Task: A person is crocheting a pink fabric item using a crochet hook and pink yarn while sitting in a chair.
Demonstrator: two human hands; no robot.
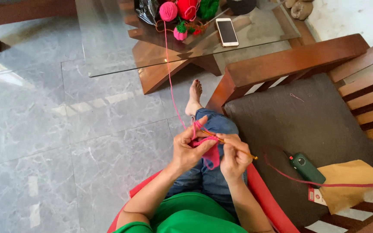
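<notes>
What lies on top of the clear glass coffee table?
On the clear glass coffee table: a white smartphone, a pink yarn ball, red and green yarn, a dark plastic bag. The frame's top edge cuts off the rest.

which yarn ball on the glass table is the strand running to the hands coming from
The pink yarn ball, leftmost of the three; its pink strand leads down to the left hand. The red and green balls trail none.

Both bare forearms reach forward from the near edge and meet over the lap. The left hand [188, 149] is raised with its back to the camera, fingers curled inward and pinched shut, the forefinger lifted a little. The right hand [235, 157] sits just beside it on the right, knuckles up, thumb and fingers closed in a pinch. The wrists bend slightly toward each other.
</notes>
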